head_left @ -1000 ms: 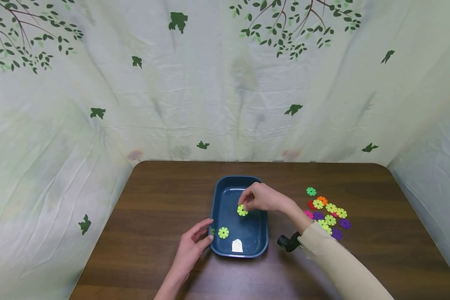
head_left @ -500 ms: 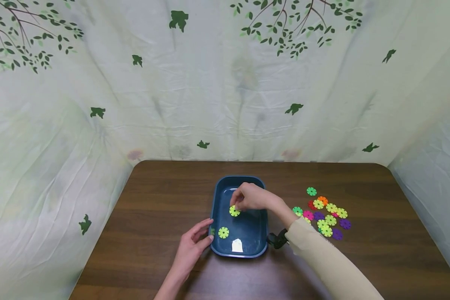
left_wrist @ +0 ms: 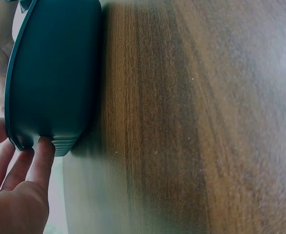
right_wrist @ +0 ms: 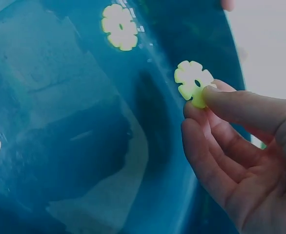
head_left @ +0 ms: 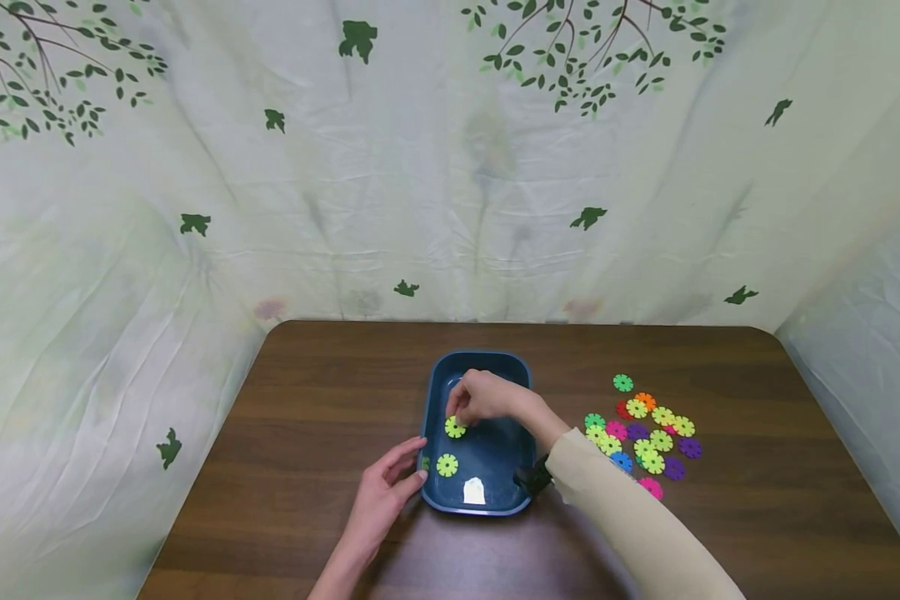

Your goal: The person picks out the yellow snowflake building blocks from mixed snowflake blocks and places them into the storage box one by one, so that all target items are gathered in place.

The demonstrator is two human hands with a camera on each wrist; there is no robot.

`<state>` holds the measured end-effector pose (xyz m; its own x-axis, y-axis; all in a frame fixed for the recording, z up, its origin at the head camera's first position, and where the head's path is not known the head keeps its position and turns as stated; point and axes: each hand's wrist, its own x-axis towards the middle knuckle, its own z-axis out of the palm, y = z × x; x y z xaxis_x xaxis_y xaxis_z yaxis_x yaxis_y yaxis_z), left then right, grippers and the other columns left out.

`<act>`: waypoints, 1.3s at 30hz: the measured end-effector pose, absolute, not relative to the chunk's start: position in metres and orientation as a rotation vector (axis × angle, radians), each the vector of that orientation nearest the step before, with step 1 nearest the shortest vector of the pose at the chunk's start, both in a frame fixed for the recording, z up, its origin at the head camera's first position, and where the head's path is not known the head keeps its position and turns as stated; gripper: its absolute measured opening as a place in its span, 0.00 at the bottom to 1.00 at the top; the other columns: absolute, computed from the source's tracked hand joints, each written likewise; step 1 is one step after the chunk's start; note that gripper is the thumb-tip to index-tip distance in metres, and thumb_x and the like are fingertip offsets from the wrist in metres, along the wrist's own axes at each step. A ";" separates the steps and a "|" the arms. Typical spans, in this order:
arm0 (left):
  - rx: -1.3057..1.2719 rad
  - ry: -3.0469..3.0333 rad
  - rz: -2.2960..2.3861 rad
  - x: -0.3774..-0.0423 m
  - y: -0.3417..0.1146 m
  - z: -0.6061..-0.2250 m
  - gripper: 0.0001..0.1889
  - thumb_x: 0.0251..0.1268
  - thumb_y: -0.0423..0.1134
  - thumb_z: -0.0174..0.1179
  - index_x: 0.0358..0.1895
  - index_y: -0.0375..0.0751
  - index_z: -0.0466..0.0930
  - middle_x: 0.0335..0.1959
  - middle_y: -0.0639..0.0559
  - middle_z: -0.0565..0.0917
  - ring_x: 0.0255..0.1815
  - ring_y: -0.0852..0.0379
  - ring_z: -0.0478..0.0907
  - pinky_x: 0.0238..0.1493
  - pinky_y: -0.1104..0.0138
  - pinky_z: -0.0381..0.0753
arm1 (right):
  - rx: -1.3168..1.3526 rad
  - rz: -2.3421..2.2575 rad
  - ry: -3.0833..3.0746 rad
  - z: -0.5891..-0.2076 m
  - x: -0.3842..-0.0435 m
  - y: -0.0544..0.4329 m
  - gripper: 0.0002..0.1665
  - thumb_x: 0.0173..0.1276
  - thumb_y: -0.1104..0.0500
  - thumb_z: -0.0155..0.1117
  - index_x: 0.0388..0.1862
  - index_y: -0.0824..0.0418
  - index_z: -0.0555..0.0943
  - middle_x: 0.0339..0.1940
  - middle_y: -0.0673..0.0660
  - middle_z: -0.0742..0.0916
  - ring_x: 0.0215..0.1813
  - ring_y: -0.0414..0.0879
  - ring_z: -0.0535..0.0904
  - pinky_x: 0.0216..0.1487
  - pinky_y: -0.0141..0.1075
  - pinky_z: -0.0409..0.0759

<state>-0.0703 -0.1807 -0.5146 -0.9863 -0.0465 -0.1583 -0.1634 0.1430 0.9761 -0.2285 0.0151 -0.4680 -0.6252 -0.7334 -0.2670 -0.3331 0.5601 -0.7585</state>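
My right hand point(head_left: 487, 396) pinches a yellow-green flower-shaped plastic disc point(right_wrist: 194, 80) between thumb and fingers. It is over the left part of a blue tray point(head_left: 478, 507), tilted near the inner wall in the right wrist view. A second yellow-green disc point(head_left: 447, 465) lies on the tray floor, closer to the person. My left hand point(head_left: 381, 487) holds the tray's left rim; in the left wrist view its fingertips point(left_wrist: 44, 142) rest against the outside of the wall point(left_wrist: 55, 68).
To the right of the tray, several flower-shaped discs point(head_left: 661, 441) in yellow, green, pink, purple, blue, red and orange lie loosely spread on the brown wooden table point(head_left: 330, 400). A black wrist device point(head_left: 532, 477) on the right arm overlaps the tray's right edge. A leaf-printed curtain point(head_left: 450, 167) hangs behind.
My right hand has moved left across the tray with the disc between its fingers, uncovering more discs on the right. The left hand and tray have stayed put.
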 end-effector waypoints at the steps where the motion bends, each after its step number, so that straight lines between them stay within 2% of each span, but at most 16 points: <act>1: -0.216 2.304 1.986 -0.070 -0.181 -0.514 0.23 0.62 0.29 0.64 0.62 0.43 0.79 0.63 0.48 0.76 0.62 0.45 0.73 0.58 0.60 0.75 | -0.850 -0.916 2.212 -0.470 -0.229 0.014 0.06 0.65 0.67 0.67 0.37 0.57 0.88 0.30 0.49 0.86 0.29 0.43 0.80 0.36 0.33 0.81; 8: -0.220 2.298 1.977 -0.071 -0.180 -0.513 0.23 0.63 0.29 0.63 0.62 0.44 0.78 0.64 0.47 0.76 0.63 0.44 0.72 0.60 0.55 0.74 | -0.840 -0.924 2.180 -0.484 -0.232 0.005 0.05 0.64 0.66 0.69 0.36 0.58 0.88 0.29 0.49 0.86 0.29 0.43 0.80 0.36 0.33 0.81; 21: -0.215 2.298 1.985 -0.072 -0.180 -0.515 0.23 0.62 0.28 0.63 0.62 0.42 0.78 0.64 0.46 0.76 0.62 0.44 0.73 0.57 0.59 0.76 | -0.823 -0.782 2.280 -0.490 -0.225 -0.006 0.05 0.61 0.67 0.71 0.32 0.56 0.88 0.27 0.48 0.85 0.28 0.42 0.77 0.33 0.31 0.78; 30: -0.205 2.287 2.020 -0.071 -0.180 -0.515 0.24 0.60 0.25 0.63 0.61 0.41 0.79 0.62 0.46 0.77 0.61 0.43 0.74 0.53 0.66 0.77 | -0.810 -0.756 2.313 -0.491 -0.222 -0.009 0.07 0.60 0.67 0.72 0.30 0.55 0.88 0.26 0.47 0.85 0.29 0.41 0.77 0.34 0.31 0.77; 39: -0.199 2.301 2.001 -0.072 -0.181 -0.517 0.23 0.61 0.28 0.63 0.61 0.42 0.79 0.63 0.45 0.76 0.62 0.43 0.73 0.55 0.63 0.77 | -0.814 -0.781 2.297 -0.492 -0.224 -0.008 0.06 0.61 0.67 0.71 0.32 0.56 0.88 0.27 0.46 0.85 0.29 0.40 0.78 0.34 0.31 0.78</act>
<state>-0.0716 -0.1810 -0.5167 -0.9879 -0.0423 -0.1493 -0.1538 0.1355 0.9788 -0.2239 -0.0083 -0.4919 -0.6495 -0.6919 -0.3152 -0.3565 0.6433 -0.6775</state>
